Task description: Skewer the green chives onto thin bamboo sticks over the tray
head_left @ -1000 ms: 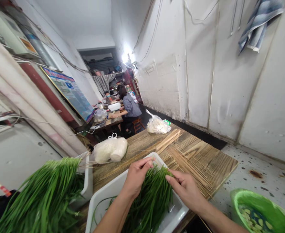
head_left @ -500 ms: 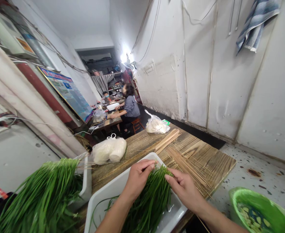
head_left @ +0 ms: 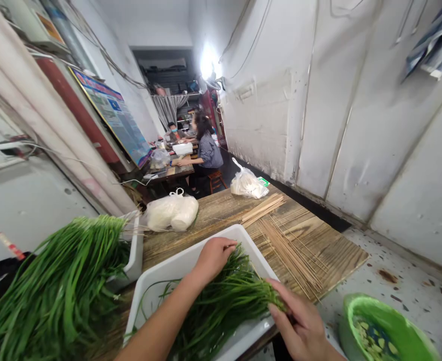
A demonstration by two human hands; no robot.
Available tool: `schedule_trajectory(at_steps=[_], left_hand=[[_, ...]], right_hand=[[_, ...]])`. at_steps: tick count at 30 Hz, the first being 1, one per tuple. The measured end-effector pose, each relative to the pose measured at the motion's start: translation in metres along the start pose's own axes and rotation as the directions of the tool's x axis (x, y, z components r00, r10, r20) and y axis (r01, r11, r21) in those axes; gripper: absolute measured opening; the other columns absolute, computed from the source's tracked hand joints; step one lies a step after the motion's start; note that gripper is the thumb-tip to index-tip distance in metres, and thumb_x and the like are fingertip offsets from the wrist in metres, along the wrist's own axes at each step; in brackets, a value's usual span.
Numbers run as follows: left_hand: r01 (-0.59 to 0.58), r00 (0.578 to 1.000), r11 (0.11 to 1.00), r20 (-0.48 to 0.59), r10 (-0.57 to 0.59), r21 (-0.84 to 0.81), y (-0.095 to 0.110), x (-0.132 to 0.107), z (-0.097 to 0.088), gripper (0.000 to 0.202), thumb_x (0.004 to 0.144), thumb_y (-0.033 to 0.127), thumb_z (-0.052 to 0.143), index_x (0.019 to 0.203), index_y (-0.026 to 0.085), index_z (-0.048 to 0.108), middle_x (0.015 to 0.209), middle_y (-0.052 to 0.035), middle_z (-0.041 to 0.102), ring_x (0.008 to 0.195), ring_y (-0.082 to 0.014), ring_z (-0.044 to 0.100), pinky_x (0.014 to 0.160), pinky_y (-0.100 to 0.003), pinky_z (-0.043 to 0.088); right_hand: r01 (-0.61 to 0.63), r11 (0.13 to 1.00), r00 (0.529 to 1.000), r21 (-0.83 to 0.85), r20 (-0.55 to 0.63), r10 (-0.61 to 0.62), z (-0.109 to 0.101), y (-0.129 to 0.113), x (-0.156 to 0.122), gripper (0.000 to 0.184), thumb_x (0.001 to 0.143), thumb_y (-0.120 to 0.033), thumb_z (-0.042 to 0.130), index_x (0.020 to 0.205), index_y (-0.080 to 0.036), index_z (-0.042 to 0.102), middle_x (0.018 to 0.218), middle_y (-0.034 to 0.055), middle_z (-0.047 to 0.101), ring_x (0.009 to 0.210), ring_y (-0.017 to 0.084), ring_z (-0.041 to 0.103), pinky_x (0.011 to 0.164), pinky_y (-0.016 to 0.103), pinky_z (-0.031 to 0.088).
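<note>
My right hand [head_left: 298, 316] is closed around the pale root ends of a bunch of garlic chives [head_left: 239, 296], at the right rim of a white plastic tray [head_left: 138, 296]. The long green leaves stretch left across the tray. Over the tray's far part, my left hand [head_left: 213, 258] is closed in a pinch, a green chive end showing at its fingertips. Between the hands, a thin pale stick shows among the stems, partly covered. Loose bamboo skewers [head_left: 290, 255] lie on the wooden table [head_left: 329, 240], beyond my right hand.
At left, another white tray [head_left: 134, 255] bears a big heap of chives [head_left: 63, 281]. Plastic bags with pale contents [head_left: 172, 213] stand along the table's far edge. A green basin [head_left: 386, 326] sits low at right. Two people sit at a farther table.
My right hand has moved down and right with the chive ends, swinging the bunch from upright toward sideways. My left hand stays pinched near the tray's far side. The view has shifted slightly.
</note>
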State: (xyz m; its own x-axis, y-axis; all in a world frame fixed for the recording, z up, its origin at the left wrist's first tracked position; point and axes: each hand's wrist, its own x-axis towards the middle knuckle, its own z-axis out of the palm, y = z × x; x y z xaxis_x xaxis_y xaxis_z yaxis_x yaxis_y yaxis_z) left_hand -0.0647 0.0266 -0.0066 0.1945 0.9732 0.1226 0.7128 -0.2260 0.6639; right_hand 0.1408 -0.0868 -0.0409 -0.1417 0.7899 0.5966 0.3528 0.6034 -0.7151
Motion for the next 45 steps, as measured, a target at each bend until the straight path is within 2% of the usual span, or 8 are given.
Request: schedule_trajectory(at_steps=[8,12,17,19,22,27,33,45], left_hand=[[0.009,0.995,0.904,0.088,-0.052,0.427,-0.01,0.007,0.034,0.019,0.075,0.022,0.052,0.074,0.019,0.071,0.08,-0.0103,0.068,0.08,-0.0223,0.059,0.071,-0.029,0.038],[-0.114,0.987,0.863,0.154,0.043,0.491,0.001,0.007,0.039,0.022,0.078,0.022,0.049,0.072,0.016,0.07,0.083,-0.012,0.063,0.086,-0.0225,0.054,0.075,-0.03,0.037],[-0.024,0.987,0.88,0.152,-0.055,0.475,0.0,0.011,0.039,0.017,0.072,0.018,0.054,0.066,0.016,0.071,0.078,-0.0106,0.066,0.084,-0.0228,0.057,0.075,-0.031,0.039],[0.01,0.995,0.931,0.092,-0.047,0.366,-0.002,0.01,0.031,0.019,0.074,0.02,0.053,0.072,0.02,0.072,0.08,-0.0073,0.069,0.083,-0.0209,0.059,0.077,-0.03,0.041],[0.09,0.993,0.996,-0.077,-0.092,-0.029,0.001,0.002,0.013,0.018,0.072,0.028,0.057,0.08,0.022,0.072,0.086,-0.0054,0.071,0.083,-0.0209,0.062,0.08,-0.031,0.043],[0.185,0.962,0.815,-0.07,-0.265,-0.55,0.014,-0.014,-0.003,0.034,0.059,0.034,0.071,0.087,0.015,0.071,0.073,-0.0061,0.071,0.069,-0.0193,0.063,0.069,-0.03,0.046],[0.159,0.905,0.739,-0.202,-0.373,-0.655,0.022,-0.017,-0.004,0.034,0.053,0.036,0.075,0.08,0.015,0.072,0.074,-0.0052,0.071,0.066,-0.015,0.06,0.067,-0.026,0.046],[0.154,0.925,0.73,-0.164,-0.344,-0.665,0.027,-0.019,-0.005,0.035,0.056,0.035,0.074,0.084,0.014,0.071,0.088,-0.0088,0.071,0.084,-0.0215,0.062,0.081,-0.033,0.045]], right_hand=[[0.001,1.0,1.0,-0.013,0.019,0.0,-0.003,0.0,-0.003,0.036,0.083,-0.022,0.05,0.119,-0.019,0.054,0.055,-0.0006,0.055,0.046,0.015,0.053,0.048,0.024,0.042],[-0.019,1.0,0.999,0.016,0.033,0.019,-0.003,0.0,-0.001,0.035,0.084,-0.023,0.051,0.117,-0.019,0.057,0.052,-0.0026,0.048,0.045,0.013,0.047,0.047,0.023,0.039],[-0.188,0.971,0.978,0.145,0.115,0.172,-0.002,0.002,0.002,0.036,0.086,-0.028,0.048,0.12,-0.021,0.054,0.053,-0.0044,0.035,0.046,0.012,0.038,0.046,0.023,0.033],[-0.273,0.937,0.957,0.22,0.158,0.242,-0.002,0.001,0.007,0.037,0.087,-0.031,0.046,0.122,-0.02,0.053,0.054,-0.005,0.03,0.047,0.012,0.033,0.045,0.023,0.03],[-0.362,0.881,0.928,0.306,0.208,0.309,-0.001,-0.002,0.021,0.039,0.088,-0.034,0.045,0.122,-0.017,0.051,0.054,-0.0058,0.027,0.047,0.01,0.027,0.043,0.022,0.025],[-0.366,0.843,0.93,0.395,0.194,0.313,0.01,-0.01,0.048,0.037,0.085,-0.033,0.048,0.117,-0.015,0.056,0.054,-0.0054,0.034,0.047,0.009,0.029,0.043,0.021,0.031],[-0.331,0.868,0.943,0.369,0.165,0.289,0.025,-0.005,0.055,0.037,0.084,-0.032,0.048,0.116,-0.015,0.057,0.055,-0.0045,0.037,0.048,0.01,0.032,0.045,0.022,0.034],[-0.354,0.861,0.934,0.366,0.186,0.304,0.025,-0.002,0.054,0.037,0.084,-0.03,0.048,0.116,-0.015,0.057,0.056,-0.0043,0.038,0.051,0.011,0.033,0.049,0.023,0.033]])
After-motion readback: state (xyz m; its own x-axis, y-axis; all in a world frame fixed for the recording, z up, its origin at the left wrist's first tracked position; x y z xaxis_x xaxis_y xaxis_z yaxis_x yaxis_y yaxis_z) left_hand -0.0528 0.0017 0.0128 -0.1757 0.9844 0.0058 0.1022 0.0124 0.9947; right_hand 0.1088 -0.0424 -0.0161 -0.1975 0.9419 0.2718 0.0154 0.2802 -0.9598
